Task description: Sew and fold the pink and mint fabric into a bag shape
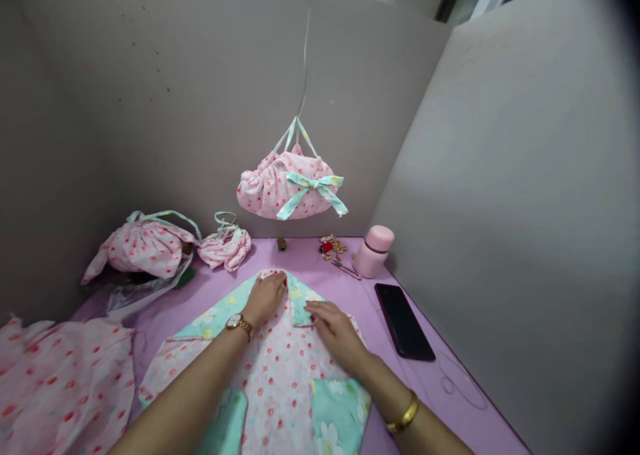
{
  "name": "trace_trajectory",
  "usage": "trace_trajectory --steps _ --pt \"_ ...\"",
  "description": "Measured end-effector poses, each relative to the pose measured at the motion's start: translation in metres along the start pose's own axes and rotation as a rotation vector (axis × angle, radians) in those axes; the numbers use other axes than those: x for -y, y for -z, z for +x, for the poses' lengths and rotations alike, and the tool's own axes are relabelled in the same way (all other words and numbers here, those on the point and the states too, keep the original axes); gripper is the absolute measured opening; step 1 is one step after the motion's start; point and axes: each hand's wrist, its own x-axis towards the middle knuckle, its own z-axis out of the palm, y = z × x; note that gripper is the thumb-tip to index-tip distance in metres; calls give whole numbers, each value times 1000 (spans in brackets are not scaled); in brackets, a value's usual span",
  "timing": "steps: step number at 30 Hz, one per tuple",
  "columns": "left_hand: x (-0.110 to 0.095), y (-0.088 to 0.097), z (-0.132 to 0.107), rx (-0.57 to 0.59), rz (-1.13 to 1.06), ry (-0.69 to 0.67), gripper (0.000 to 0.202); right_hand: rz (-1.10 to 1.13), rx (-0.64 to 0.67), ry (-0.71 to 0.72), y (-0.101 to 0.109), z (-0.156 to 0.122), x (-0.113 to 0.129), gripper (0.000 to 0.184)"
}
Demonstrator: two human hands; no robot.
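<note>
Head view: left hand (265, 298) lies palm-down, fingers (276, 283) flat and gripping nothing. The right hand (337, 331) does likewise. Beneath both sets of fingers the spotted pink garment (280, 381) covers the tabletop (360, 295). The forearms hide its sides, its hem is cut off, and the right thumb is perhaps tucked under.

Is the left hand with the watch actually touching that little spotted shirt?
Touching. The head view shows the left hand lying flat on the spotted shirt at its collar, with no gap visible.
</note>
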Motion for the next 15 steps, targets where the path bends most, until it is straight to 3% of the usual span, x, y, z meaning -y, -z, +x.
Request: trace_trajectory --steps 2,4,6,10,15 --pt "-5 0 1 -43 0 57 42 2 -131 -109 15 -2 -9 32" --pt "-12 -2 1 -80 11 97 45 -38 -171 -161 25 -7 -19 36" --pt "-17 -7 -1 -90 20 99 46 -144 -71 -161 27 -13 -25 41" --pt "-19 -15 -3 -46 25 72 45 -368 260 -202 15 -24 -29 50" --pt "-25 -16 -7 -14 34 39 54 -445 253 -199 5 -27 -25 53"
